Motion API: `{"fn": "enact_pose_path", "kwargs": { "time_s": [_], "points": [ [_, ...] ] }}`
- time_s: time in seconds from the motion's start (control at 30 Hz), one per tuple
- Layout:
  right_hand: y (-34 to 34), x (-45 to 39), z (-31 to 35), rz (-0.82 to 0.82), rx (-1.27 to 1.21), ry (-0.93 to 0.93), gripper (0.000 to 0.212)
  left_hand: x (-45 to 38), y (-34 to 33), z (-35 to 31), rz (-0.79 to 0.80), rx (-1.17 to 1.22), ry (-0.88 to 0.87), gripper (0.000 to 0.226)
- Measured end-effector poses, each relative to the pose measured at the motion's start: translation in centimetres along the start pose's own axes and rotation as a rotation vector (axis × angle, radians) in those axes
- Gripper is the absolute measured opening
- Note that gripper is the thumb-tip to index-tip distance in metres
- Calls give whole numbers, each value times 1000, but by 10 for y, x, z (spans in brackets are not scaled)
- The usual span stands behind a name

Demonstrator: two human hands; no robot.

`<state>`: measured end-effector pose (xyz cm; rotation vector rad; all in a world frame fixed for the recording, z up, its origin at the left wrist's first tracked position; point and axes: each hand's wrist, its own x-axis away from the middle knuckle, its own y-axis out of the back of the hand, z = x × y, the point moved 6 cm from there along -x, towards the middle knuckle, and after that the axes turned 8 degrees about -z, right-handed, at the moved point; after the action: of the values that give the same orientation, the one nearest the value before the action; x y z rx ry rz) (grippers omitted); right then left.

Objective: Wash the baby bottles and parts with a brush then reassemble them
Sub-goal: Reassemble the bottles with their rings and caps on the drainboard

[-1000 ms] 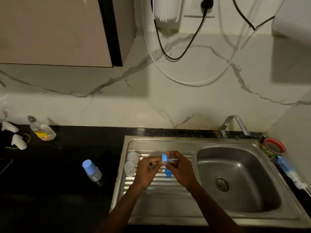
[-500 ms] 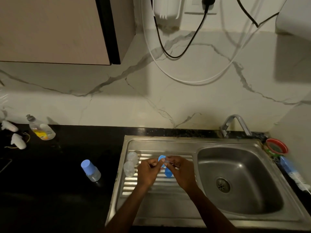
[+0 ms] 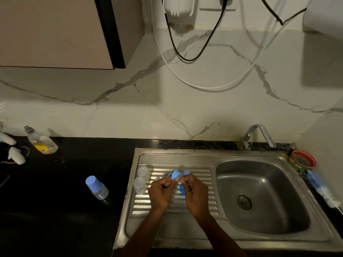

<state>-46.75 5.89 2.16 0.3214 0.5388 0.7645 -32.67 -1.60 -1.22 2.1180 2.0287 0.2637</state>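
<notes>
Black glossy desk (image 3: 65, 201), veined marble wall, ribbed steel drainboard (image 3: 196, 204) under the grip. Left hand (image 3: 161, 191) and right hand (image 3: 194, 191) both pinched round blue plastic ring (image 3: 176, 175). Two clear domed caps (image 3: 141, 179) just left of grip; blue-capped bottle (image 3: 96, 190) farther left.

I hold a small blue ring (image 3: 176, 175) between both grips over the drainboard; more blue parts (image 3: 182, 188) show behind my fingers, seemingly collars. Two clear bottles (image 3: 141, 179) stand at the drainboard's left edge; a blue-capped bottle (image 3: 96, 187) sits on the dark surface.
</notes>
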Motion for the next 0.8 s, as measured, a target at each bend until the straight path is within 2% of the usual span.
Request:
{"fn": "enact_pose_path", "kwargs": {
  "time_s": [0.13,0.3,0.37,0.47,0.57,0.67,0.8],
  "points": [
    [-3,0,-11,19,-46,-84,2,4,1,-3,10,57,26,11],
    [-9,-12,-27,76,-184,-397,7,7,5,-11,-22,0,-62,10],
    [-13,-9,-27,86,-237,-452,5,8,6,-11,-55,-32,-68,14],
    [-14,4,-18,62,-234,-346,6,5,8,-2,-82,-34,-9,23],
    [-10,10,-13,13,-189,-267,13,3,7,1,-80,-5,24,18],
    [-11,7,-17,13,-181,-281,9,7,6,-2,-92,7,70,13],
    [-14,1,-22,36,-200,-333,5,7,5,0,-106,-33,63,21]
  ]
}}
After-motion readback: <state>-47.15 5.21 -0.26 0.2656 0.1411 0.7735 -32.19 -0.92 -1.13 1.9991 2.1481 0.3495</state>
